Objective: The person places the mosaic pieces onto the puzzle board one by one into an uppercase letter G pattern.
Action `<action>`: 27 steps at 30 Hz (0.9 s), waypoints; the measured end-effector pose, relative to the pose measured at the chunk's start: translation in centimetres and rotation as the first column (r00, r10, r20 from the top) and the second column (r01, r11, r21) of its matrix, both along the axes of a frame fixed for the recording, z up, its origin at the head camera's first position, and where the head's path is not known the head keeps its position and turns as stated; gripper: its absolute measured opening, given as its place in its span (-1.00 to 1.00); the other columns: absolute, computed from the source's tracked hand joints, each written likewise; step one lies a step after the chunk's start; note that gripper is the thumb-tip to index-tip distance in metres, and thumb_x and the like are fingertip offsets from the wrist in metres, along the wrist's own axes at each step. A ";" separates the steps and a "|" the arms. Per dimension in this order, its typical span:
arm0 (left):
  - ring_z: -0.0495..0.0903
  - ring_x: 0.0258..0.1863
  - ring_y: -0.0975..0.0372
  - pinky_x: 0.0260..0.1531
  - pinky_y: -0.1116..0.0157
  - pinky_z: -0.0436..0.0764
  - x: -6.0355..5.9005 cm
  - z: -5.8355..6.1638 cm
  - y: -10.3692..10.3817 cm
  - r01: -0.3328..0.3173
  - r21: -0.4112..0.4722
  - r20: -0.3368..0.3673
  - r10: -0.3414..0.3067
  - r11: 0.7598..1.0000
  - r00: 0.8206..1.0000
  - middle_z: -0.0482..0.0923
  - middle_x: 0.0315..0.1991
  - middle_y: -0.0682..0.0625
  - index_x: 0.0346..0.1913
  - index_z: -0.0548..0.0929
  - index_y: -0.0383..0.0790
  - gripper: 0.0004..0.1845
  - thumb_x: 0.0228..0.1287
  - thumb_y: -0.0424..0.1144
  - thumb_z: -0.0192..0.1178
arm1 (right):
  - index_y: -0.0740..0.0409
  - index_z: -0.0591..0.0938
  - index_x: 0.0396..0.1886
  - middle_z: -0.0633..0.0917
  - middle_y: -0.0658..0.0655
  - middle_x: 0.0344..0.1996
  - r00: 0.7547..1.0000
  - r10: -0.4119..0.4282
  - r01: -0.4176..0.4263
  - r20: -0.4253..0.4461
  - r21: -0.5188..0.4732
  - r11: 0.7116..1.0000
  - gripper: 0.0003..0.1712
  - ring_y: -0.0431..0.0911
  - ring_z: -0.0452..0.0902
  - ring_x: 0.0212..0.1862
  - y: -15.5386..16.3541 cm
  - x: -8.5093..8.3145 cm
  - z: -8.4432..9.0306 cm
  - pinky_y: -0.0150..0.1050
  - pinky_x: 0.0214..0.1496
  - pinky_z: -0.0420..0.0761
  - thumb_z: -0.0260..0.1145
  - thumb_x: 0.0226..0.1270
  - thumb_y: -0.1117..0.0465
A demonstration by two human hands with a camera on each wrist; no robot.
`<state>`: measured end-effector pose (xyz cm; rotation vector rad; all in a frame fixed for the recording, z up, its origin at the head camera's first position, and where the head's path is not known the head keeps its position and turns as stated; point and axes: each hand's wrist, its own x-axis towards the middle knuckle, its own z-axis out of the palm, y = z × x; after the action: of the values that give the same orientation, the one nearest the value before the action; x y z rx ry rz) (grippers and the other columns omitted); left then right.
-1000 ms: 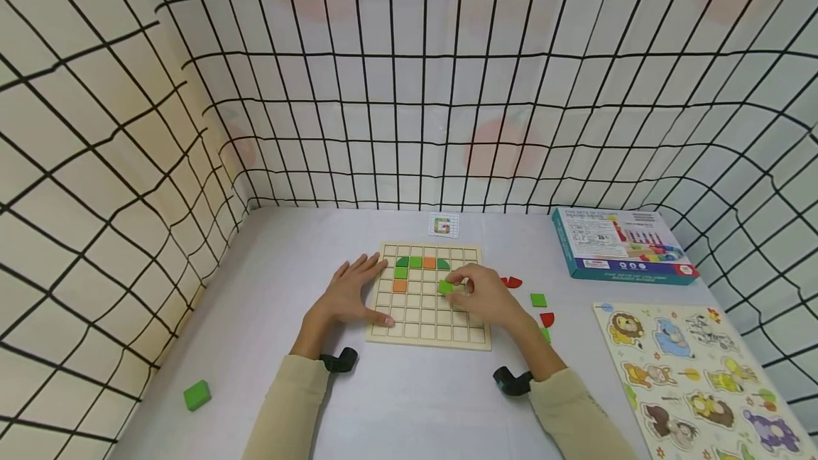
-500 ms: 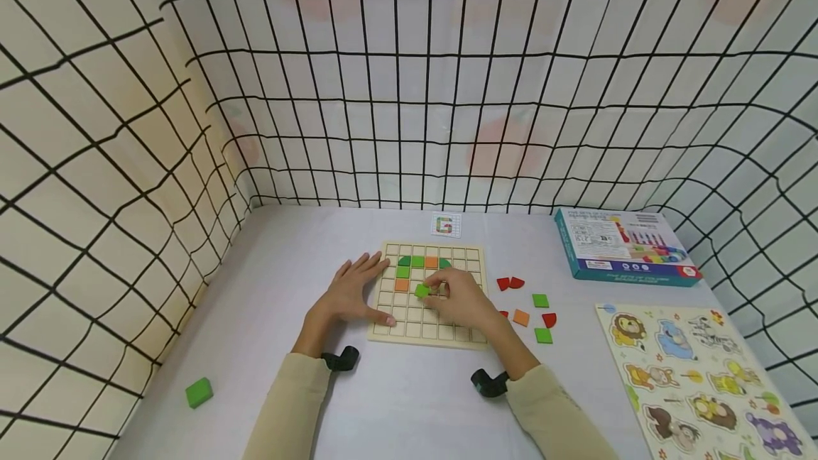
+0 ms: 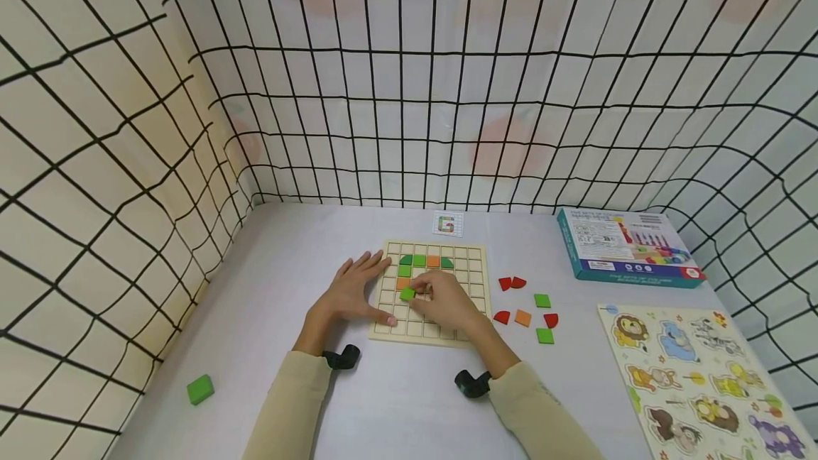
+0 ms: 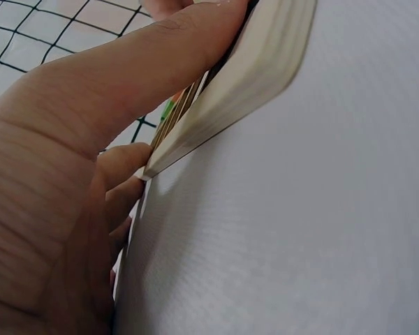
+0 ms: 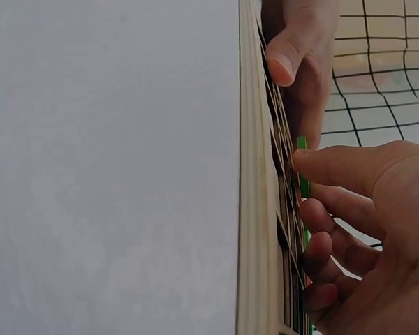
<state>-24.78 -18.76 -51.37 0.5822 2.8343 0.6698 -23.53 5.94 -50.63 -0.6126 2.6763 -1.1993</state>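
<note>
A wooden grid board (image 3: 429,338) lies on the table with green and orange tiles set along its upper left cells. My right hand (image 3: 442,299) pinches a green square tile (image 3: 407,294) between thumb and fingers, just below the orange tile (image 3: 403,282) in the left column. In the right wrist view the same green tile (image 5: 303,167) stands edge-on at the thumb tip, over the board's cells. My left hand (image 3: 351,291) rests spread on the board's left edge, thumb on the lower side and fingers at the upper side.
Right of the board lie several loose red quarter-round pieces (image 3: 518,282), green squares (image 3: 542,300) and an orange square (image 3: 522,318). A pattern card (image 3: 448,223) lies behind the board. A box (image 3: 631,247), an animal puzzle board (image 3: 696,375) and a green block (image 3: 201,390) lie around.
My right hand has moved left across the board with the green tile, from the right side to the left column. The left hand has stayed on the board's edge.
</note>
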 end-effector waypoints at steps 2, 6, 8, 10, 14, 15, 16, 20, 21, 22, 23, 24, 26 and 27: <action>-0.16 0.70 0.04 0.65 -0.12 -0.21 0.0 0.0 0.0 0.002 0.002 -0.001 -0.002 1.000 1.000 -0.08 0.70 0.06 0.66 0.11 0.08 0.40 -0.28 0.49 0.53 | 0.07 0.79 0.03 0.71 -0.06 -0.17 1.000 0.000 0.000 -0.012 0.010 1.000 -0.69 -0.17 0.52 -0.14 -0.2 0.0 -0.1 -0.24 -0.04 0.60 0.50 0.30 0.15; -0.16 0.70 0.05 0.65 -0.12 -0.21 0.0 -0.1 0.1 0.003 0.000 -0.004 -0.003 1.000 1.000 -0.08 0.70 0.06 0.66 0.11 0.08 0.40 -0.28 0.50 0.53 | 0.07 0.80 0.02 0.71 -0.07 -0.20 1.000 0.004 -0.004 -0.030 0.027 1.000 -0.69 -0.18 0.53 -0.15 -0.7 0.1 -0.1 -0.24 -0.04 0.60 0.50 0.29 0.15; -0.16 0.70 0.05 0.65 -0.12 -0.21 0.0 -0.1 0.1 0.000 -0.001 -0.004 0.000 1.000 1.000 -0.07 0.70 0.06 0.66 0.12 0.08 0.40 -0.28 0.50 0.53 | 0.06 0.80 -0.01 0.69 -0.07 -0.24 0.999 0.006 -0.005 -0.034 0.030 1.000 -0.71 -0.17 0.52 -0.18 -0.8 0.1 -0.1 -0.25 -0.09 0.58 0.50 0.28 0.16; -0.16 0.70 0.05 0.65 -0.12 -0.21 0.0 -0.1 0.1 -0.004 -0.003 -0.003 0.004 1.000 1.000 -0.07 0.70 0.06 0.66 0.12 0.09 0.39 -0.28 0.50 0.53 | 0.05 0.81 -0.02 0.67 -0.08 -0.26 0.999 0.002 0.000 -0.035 0.040 0.999 -0.72 -0.17 0.50 -0.21 -1.0 0.2 0.0 -0.26 -0.14 0.57 0.50 0.28 0.16; -0.16 0.70 0.05 0.65 -0.12 -0.20 0.0 -0.1 0.1 -0.009 0.002 -0.004 0.009 1.000 1.000 -0.06 0.70 0.06 0.66 0.13 0.08 0.39 -0.29 0.50 0.53 | 0.05 0.82 -0.03 0.67 -0.09 -0.28 0.999 -0.006 0.008 -0.036 0.052 0.999 -0.72 -0.18 0.49 -0.24 -1.1 0.3 0.1 -0.27 -0.17 0.55 0.52 0.27 0.16; -0.16 0.70 0.05 0.65 -0.12 -0.20 0.0 -0.1 0.1 -0.009 0.002 -0.004 0.009 1.000 1.000 -0.06 0.70 0.06 0.66 0.13 0.08 0.39 -0.29 0.50 0.53 | 0.05 0.82 -0.03 0.67 -0.08 -0.29 0.999 -0.006 0.008 -0.037 0.055 0.998 -0.72 -0.18 0.49 -0.24 -1.1 0.3 0.1 -0.27 -0.17 0.55 0.52 0.27 0.16; -0.16 0.70 0.05 0.65 -0.12 -0.20 0.0 -0.1 0.1 -0.009 0.000 -0.003 0.009 1.000 1.000 -0.07 0.70 0.06 0.66 0.13 0.08 0.39 -0.29 0.50 0.53 | 0.05 0.82 -0.02 0.67 -0.09 -0.29 0.999 -0.005 0.007 -0.037 0.057 0.998 -0.72 -0.18 0.49 -0.24 -1.1 0.3 0.1 -0.28 -0.17 0.55 0.52 0.27 0.16; -0.16 0.70 0.05 0.65 -0.12 -0.21 0.0 0.0 0.1 -0.007 0.003 -0.001 0.007 1.000 1.000 -0.07 0.70 0.06 0.66 0.12 0.08 0.39 -0.28 0.49 0.53 | 0.05 0.81 -0.03 0.67 -0.08 -0.30 0.999 -0.009 0.010 -0.035 0.041 0.999 -0.72 -0.17 0.48 -0.26 -1.0 0.3 0.0 -0.28 -0.20 0.54 0.51 0.27 0.16; -0.16 0.70 0.04 0.65 -0.12 -0.21 0.0 0.0 0.1 -0.006 0.006 -0.002 0.006 1.000 1.000 -0.07 0.70 0.06 0.66 0.13 0.08 0.39 -0.28 0.49 0.53 | 0.05 0.81 -0.04 0.66 -0.08 -0.31 0.999 -0.010 0.011 -0.035 0.035 0.999 -0.73 -0.17 0.48 -0.26 -1.0 0.3 0.0 -0.28 -0.20 0.53 0.50 0.28 0.16; -0.16 0.70 0.04 0.65 -0.12 -0.21 0.0 0.0 0.2 -0.007 0.005 -0.001 0.007 1.000 1.000 -0.07 0.70 0.06 0.66 0.12 0.08 0.39 -0.28 0.49 0.53 | 0.05 0.81 -0.05 0.66 -0.08 -0.31 0.999 -0.011 0.012 -0.034 0.029 1.000 -0.75 -0.16 0.48 -0.26 -1.0 0.3 0.0 -0.28 -0.20 0.53 0.49 0.28 0.16; -0.16 0.70 0.04 0.65 -0.12 -0.20 0.0 0.0 0.1 -0.008 0.007 -0.002 0.008 1.000 1.000 -0.07 0.70 0.05 0.66 0.13 0.07 0.39 -0.28 0.48 0.53 | 0.05 0.81 -0.06 0.66 -0.08 -0.32 0.999 -0.010 0.011 -0.035 0.022 1.000 -0.76 -0.16 0.48 -0.26 -1.0 0.3 0.0 -0.28 -0.20 0.53 0.49 0.29 0.17; -0.16 0.70 0.04 0.65 -0.13 -0.20 0.0 0.0 0.1 -0.009 0.006 -0.002 0.009 1.000 1.000 -0.07 0.70 0.05 0.66 0.13 0.07 0.39 -0.28 0.48 0.54 | 0.05 0.81 -0.07 0.67 -0.09 -0.32 0.999 -0.010 0.010 -0.038 0.016 1.000 -0.78 -0.16 0.49 -0.25 -1.0 0.3 0.0 -0.28 -0.19 0.54 0.48 0.29 0.17; -0.16 0.70 0.04 0.65 -0.12 -0.20 0.0 0.0 0.1 -0.010 0.005 -0.002 0.010 1.000 1.000 -0.07 0.70 0.06 0.66 0.12 0.08 0.39 -0.28 0.48 0.54 | 0.05 0.82 -0.09 0.67 -0.10 -0.31 0.999 -0.008 0.008 -0.043 0.010 1.000 -0.80 -0.16 0.51 -0.23 -1.0 0.3 0.0 -0.28 -0.17 0.55 0.47 0.30 0.19; -0.16 0.70 0.04 0.65 -0.12 -0.20 0.0 0.0 0.1 -0.010 0.005 0.000 0.010 1.000 1.000 -0.07 0.70 0.06 0.66 0.12 0.08 0.39 -0.28 0.48 0.54 | 0.05 0.82 -0.10 0.68 -0.10 -0.31 0.999 -0.007 0.008 -0.045 0.009 1.000 -0.81 -0.16 0.52 -0.22 -1.0 0.4 0.0 -0.27 -0.15 0.55 0.47 0.30 0.19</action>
<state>-24.80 -18.62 -51.39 0.5686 2.8382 0.6792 -23.17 4.96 -50.64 -0.6367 2.7219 -1.1886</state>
